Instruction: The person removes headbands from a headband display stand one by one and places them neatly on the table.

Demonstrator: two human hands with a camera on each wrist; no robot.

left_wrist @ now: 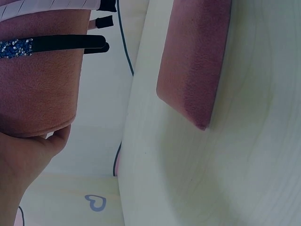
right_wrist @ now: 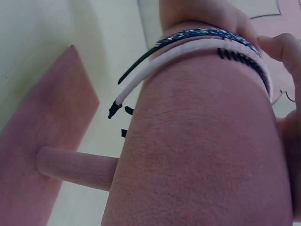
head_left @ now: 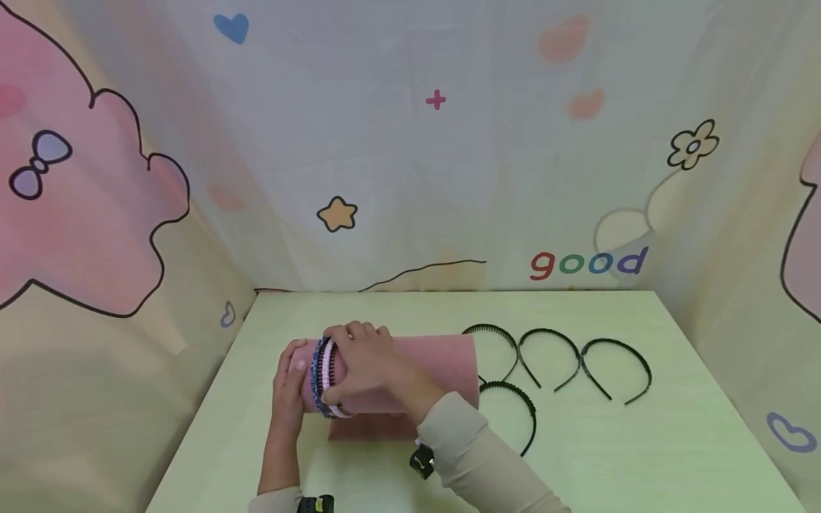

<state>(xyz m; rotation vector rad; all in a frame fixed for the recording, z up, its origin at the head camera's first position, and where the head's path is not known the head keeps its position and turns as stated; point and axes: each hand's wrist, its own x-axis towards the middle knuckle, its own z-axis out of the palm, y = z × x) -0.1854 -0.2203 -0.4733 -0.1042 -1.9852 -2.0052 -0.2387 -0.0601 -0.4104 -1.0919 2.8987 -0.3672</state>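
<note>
A pink plush headband stand (head_left: 442, 363), a thick horizontal roll on a post and flat base, is at the left middle of the table. My left hand (head_left: 287, 399) grips the roll's left end, thumb over the front. Near that end sit a headband with blue glitter stones (left_wrist: 16, 48) and, right beside it, a pale white-pink headband (right_wrist: 188, 48). Black comb-like teeth show along the pale one. My right hand (head_left: 372, 360) spans the roll from above and holds the pale headband, thumb low on the front, fingertips over the top. The headbands' black tips stick out below the roll.
Several black headbands lie on the pale table (head_left: 673, 456) to the right: one behind the roll (head_left: 490, 328), two farther right (head_left: 548, 332) and a nearer one (head_left: 532, 413) partly hidden by the stand and right sleeve. A printed curtain (head_left: 410, 157) encloses the back and sides.
</note>
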